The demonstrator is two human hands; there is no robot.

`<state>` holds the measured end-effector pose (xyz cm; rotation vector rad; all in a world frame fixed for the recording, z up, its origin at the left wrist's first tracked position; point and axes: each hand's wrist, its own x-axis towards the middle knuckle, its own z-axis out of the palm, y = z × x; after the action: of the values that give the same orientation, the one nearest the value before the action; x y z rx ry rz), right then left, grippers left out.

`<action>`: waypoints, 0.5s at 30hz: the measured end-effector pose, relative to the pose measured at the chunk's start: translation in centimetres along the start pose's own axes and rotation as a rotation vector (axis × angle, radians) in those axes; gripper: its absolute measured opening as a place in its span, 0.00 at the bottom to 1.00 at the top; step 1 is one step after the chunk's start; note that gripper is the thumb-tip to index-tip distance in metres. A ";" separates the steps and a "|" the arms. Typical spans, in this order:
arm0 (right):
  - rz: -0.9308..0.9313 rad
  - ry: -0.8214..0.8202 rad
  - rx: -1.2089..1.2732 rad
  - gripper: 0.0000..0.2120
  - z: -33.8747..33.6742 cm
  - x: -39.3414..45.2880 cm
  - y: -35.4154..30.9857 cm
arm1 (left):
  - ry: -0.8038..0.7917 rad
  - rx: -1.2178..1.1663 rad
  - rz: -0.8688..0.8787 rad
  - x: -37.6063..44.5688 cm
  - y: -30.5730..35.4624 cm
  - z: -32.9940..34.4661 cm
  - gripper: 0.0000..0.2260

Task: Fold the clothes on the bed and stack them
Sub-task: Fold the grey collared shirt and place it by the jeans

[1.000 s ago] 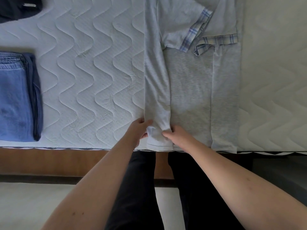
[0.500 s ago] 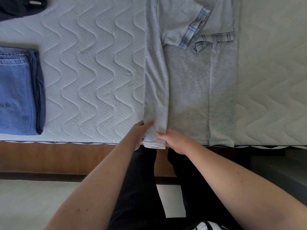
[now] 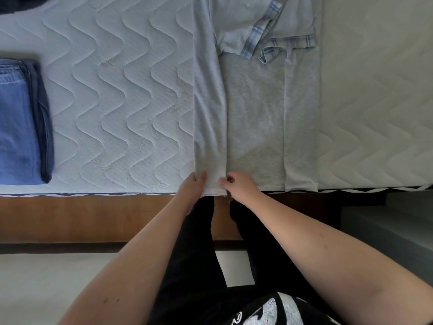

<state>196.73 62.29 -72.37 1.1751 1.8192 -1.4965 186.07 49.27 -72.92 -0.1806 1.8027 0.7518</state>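
White quilted mattress (image 3: 112,95) w/ wavy stitching is filling the top of the view, sitting on a wooden bed frame (image 3: 93,216) above a pale floor. Grey T-shirt (image 3: 255,118) is lying flat on the mattress, running from the far side down to the near edge, w/ both long sides folded in over the middle. Its 2 sleeves w/ blue plaid cuffs (image 3: 260,41) are lying crossed near the top.

Left hand (image 3: 191,187) is pinching the bottom left corner of the folded left strip, thumb on top of the cloth, right at the mattress edge. Right hand (image 3: 239,186) is pinching the hem of the same strip just beside it, fingers curled on the cloth. Both hands are close together, w/ only the strip's width between them.

Folded blue clothes (image 3: 21,123) are sitting in a stack at the left edge, well apart from the T-shirt. Dark garment (image 3: 14,3) is peeking in at the top left corner, too cut off to tell what it is
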 end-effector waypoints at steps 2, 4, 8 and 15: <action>0.048 -0.054 0.016 0.11 0.3 -0.1 0.4 | 0.017 0.088 0.037 -0.1 -0.6 -0.3 0.09; 0.067 -0.059 0.008 0.12 0.6 -0.1 0.7 | 0.071 0.173 0.086 -0.3 -1.1 -0.7 0.06; 0.115 -0.034 -0.027 0.18 1.2 -0.3 0.7 | 0.108 0.240 0.043 -0.5 -1.3 -1.0 0.14; -0.014 0.333 -0.128 0.12 -1.8 2.3 -1.7 | 0.352 0.441 0.295 0.5 1.4 -1.2 0.15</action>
<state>194.39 64.69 -72.89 1.4150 2.1073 -1.2258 184.25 49.77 -72.57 0.2665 2.3169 0.5253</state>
